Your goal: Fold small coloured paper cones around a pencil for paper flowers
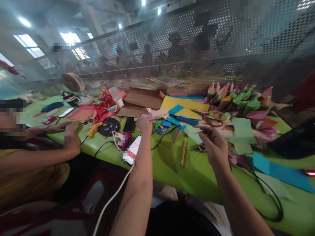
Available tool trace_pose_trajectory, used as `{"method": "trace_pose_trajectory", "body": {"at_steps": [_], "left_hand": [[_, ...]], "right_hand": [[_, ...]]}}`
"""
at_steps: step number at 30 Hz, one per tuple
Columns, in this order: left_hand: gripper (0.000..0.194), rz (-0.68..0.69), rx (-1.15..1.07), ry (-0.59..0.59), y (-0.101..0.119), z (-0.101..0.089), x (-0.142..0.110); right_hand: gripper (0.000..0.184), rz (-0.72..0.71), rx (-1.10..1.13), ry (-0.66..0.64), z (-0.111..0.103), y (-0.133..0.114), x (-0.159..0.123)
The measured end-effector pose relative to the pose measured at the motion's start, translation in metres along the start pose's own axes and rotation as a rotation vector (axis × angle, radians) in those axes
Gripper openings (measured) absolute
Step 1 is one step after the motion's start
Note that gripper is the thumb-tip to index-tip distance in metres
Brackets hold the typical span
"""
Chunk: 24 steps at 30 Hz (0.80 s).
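Note:
Over the green tabletop, my right hand pinches a light green piece of paper between thumb and fingers. My left hand is closed at the edge of a heap of paper scraps, beside a purple scrap; what its fingers hold is hidden. A yellow pencil lies between my arms. Left of my left hand is a black phone. A phone with a lit screen lies partly behind my left forearm.
Yellow paper, brown cardboard and a bunch of paper flowers line the back. Blue paper lies at right. Loose cables cross the table. Another person's forearm rests at left, near scissors.

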<state>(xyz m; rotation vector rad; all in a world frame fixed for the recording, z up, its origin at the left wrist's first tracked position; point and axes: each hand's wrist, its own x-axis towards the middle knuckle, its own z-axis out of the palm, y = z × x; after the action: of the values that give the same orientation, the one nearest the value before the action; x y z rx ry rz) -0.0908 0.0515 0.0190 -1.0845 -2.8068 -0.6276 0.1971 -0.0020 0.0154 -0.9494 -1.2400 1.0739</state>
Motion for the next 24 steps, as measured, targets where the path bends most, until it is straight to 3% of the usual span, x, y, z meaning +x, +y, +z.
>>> {"method": "trace_pose_trajectory", "body": {"at_steps": [8,10,12,14,17,20,24], "left_hand": [[0.039,0.03,-0.105,0.095,-0.001,0.004,-0.007],[0.039,0.091,-0.312,0.16,0.007,0.001,-0.013],[0.037,0.216,-0.659,0.175,0.02,-0.001,-0.023],[0.033,0.352,-1.002,0.085,0.035,-0.001,-0.038],[0.031,0.49,-1.322,-0.156,0.057,0.0,-0.063],[0.028,0.486,-1.407,-0.341,0.067,-0.001,-0.084],[0.031,0.468,-1.475,-0.535,0.065,-0.003,-0.098]], "right_hand": [[0.033,-0.038,-0.035,-0.029,0.001,0.005,0.001],[0.034,-0.036,-0.054,-0.051,0.001,0.007,0.002],[0.035,-0.039,-0.07,-0.057,0.003,0.007,0.001],[0.035,-0.058,-0.088,-0.044,0.005,0.005,0.0],[0.035,-0.077,-0.098,-0.055,0.008,-0.008,-0.001],[0.033,-0.098,-0.119,-0.112,0.011,-0.028,0.004],[0.036,-0.161,-0.207,-0.14,0.015,-0.05,0.024]]}}
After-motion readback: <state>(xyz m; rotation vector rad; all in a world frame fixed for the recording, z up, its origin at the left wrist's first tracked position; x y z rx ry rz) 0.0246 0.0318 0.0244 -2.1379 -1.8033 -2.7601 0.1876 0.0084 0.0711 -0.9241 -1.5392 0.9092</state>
